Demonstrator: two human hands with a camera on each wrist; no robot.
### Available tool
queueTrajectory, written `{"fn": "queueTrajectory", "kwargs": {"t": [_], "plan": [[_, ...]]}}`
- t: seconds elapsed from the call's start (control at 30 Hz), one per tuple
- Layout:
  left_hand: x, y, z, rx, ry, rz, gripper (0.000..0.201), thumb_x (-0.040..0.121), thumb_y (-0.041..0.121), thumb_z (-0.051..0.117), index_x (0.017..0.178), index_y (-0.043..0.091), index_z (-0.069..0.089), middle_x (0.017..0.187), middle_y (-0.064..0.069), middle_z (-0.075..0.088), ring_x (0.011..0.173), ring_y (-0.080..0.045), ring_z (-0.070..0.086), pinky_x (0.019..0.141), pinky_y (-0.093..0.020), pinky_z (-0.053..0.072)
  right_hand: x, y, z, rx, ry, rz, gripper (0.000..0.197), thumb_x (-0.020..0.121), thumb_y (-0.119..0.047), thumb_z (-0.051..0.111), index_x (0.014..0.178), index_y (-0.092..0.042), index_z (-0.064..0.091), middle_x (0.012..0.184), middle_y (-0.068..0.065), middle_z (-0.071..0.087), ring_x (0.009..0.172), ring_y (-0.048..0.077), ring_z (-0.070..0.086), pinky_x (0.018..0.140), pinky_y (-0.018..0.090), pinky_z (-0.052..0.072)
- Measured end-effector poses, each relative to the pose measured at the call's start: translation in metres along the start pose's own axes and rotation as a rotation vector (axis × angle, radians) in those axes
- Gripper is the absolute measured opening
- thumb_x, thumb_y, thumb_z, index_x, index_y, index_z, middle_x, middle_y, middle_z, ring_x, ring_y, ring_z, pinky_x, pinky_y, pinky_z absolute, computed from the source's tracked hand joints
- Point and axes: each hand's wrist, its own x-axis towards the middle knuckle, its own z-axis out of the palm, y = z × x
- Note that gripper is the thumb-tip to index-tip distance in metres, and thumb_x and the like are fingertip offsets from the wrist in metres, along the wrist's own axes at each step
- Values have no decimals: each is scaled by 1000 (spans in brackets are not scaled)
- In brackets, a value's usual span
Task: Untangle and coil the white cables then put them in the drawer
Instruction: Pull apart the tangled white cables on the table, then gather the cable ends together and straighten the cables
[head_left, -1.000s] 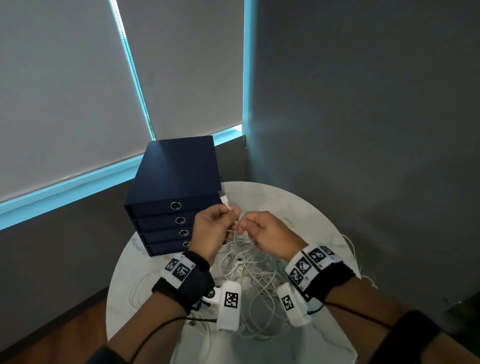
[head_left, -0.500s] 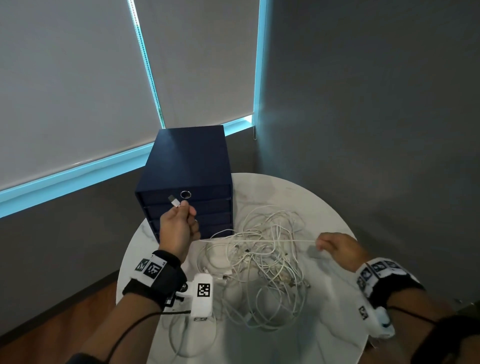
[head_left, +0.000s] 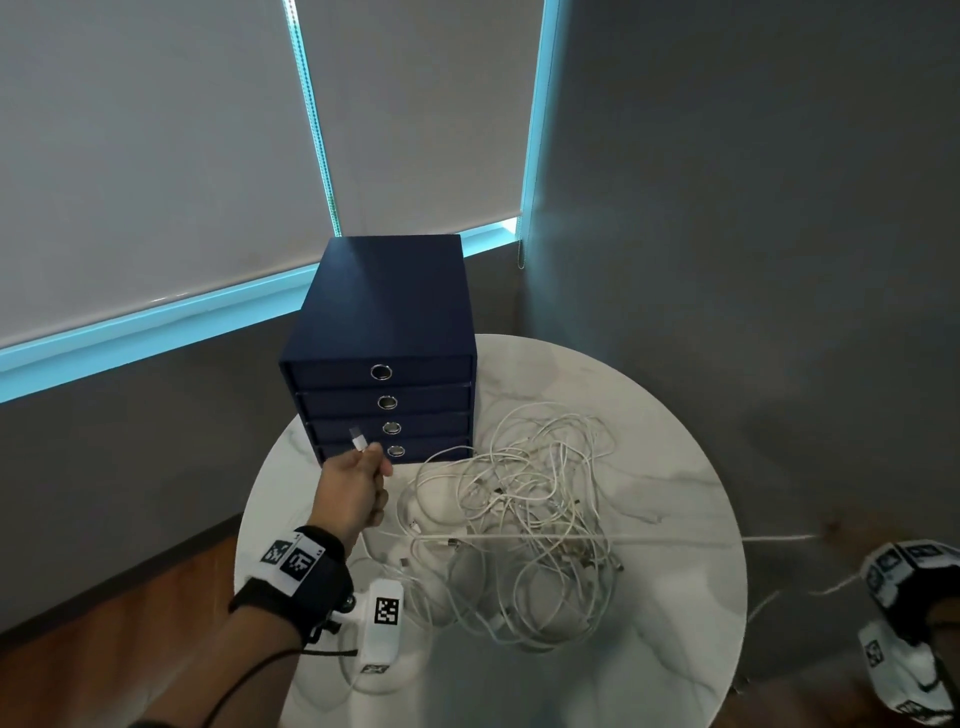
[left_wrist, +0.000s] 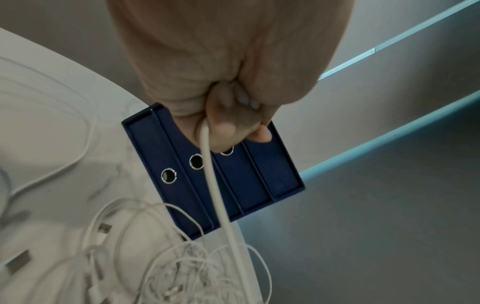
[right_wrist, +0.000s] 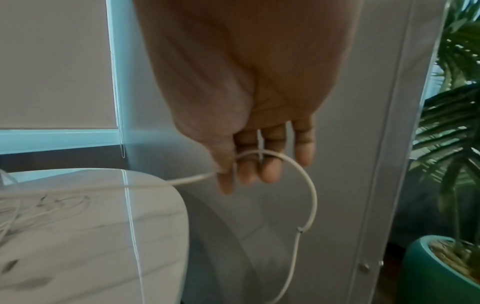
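Note:
A tangle of white cables lies on the round marble table. My left hand is in front of the navy drawer unit, fist closed round one white cable; the cable's plug sticks up out of the fist. That cable runs as a taut strand over the tangle and past the table's right edge. My right hand pinches the cable between thumb and fingers beyond the rim, with a loop hanging below. In the head view only its wristband shows. All drawers are closed.
The drawer unit stands at the table's back left, near the window blind. A grey wall is behind and to the right. Right of the table are a white cabinet and a plant in a teal pot.
My hands were together over the tangle and have pulled apart. The right hand went right past the table edge; the left went left toward the drawers. The cable now stretches taut between them.

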Motion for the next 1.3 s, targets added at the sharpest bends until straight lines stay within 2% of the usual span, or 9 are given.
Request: {"fn": "queueTrajectory", "kwargs": {"t": [0.07, 0.23, 0.37, 0.47, 0.73, 0.83, 0.97, 1.17, 1.3], "plan": [[-3, -10, 7, 52, -29, -28, 39, 105, 28, 44, 72, 9, 51, 50, 2, 30, 38, -11, 26, 43, -18, 20, 10, -7, 19, -120, -77, -34, 51, 85, -46, 55, 133, -28, 58, 140, 1, 55, 127, 23, 53, 105, 32, 42], [-11, -29, 24, 87, -74, -105, 41, 106, 27, 43, 70, 8, 49, 44, 4, 30, 36, -11, 23, 43, -16, 20, -69, -197, -12, 177, 8, -497, 14, 87, -14, 61, 92, -20, 73, 103, 6, 73, 99, 24, 66, 91, 33, 49], [-15, -35, 29, 95, -57, -116, 38, 104, 20, 43, 68, 10, 50, 49, 0, 37, 37, -12, 29, 45, -19, 24, -141, -313, -4, 137, -124, -886, 19, 92, -20, 53, 97, -17, 72, 100, 1, 71, 92, 15, 63, 85, 30, 50], [-17, -36, 27, 81, -39, -124, 36, 103, 20, 44, 69, 10, 50, 56, -5, 40, 37, -13, 32, 42, -20, 28, -151, -353, 27, -121, -154, -859, 27, 94, -21, 45, 113, -14, 63, 118, 11, 61, 114, 29, 55, 95, 37, 45], [-22, -41, 21, 8, -84, -108, 37, 106, 17, 41, 79, 1, 59, 47, -4, 45, 37, -18, 42, 41, -23, 36, -147, -359, 50, -266, -219, -671, 30, 95, -30, 42, 118, -25, 60, 129, 1, 56, 120, 27, 53, 102, 42, 43], [-25, -32, 27, 13, -123, -6, 36, 107, 20, 41, 89, -1, 65, 66, -11, 63, 53, -19, 57, 43, -23, 41, -147, -361, 35, -88, -316, -743, 18, 88, -31, 52, 92, -29, 70, 111, -1, 66, 106, 25, 62, 95, 36, 49], [-24, -8, 44, 112, -227, 225, 31, 105, 21, 46, 107, 6, 73, 102, -2, 75, 89, -7, 68, 69, -19, 51, -159, -372, -16, 151, -392, -896, 17, 90, -28, 58, 81, -25, 72, 82, -11, 70, 81, 6, 65, 82, 27, 52], [-24, 22, 72, -54, -271, 293, 35, 106, 19, 42, 95, -1, 69, 52, -2, 48, 48, -13, 47, 57, -21, 46, -159, -381, -117, 475, -22, -927, 21, 93, -19, 58, 78, -19, 72, 62, -17, 63, 52, -4, 55, 62, 26, 45], [-24, 31, 75, -171, -265, 254, 36, 106, 24, 42, 82, 5, 61, 52, 4, 33, 46, -10, 33, 54, -29, 39, -150, -364, -161, 571, 88, -885, 18, 84, -25, 75, 70, -15, 68, 64, -4, 63, 59, 7, 54, 63, 25, 45]]}}
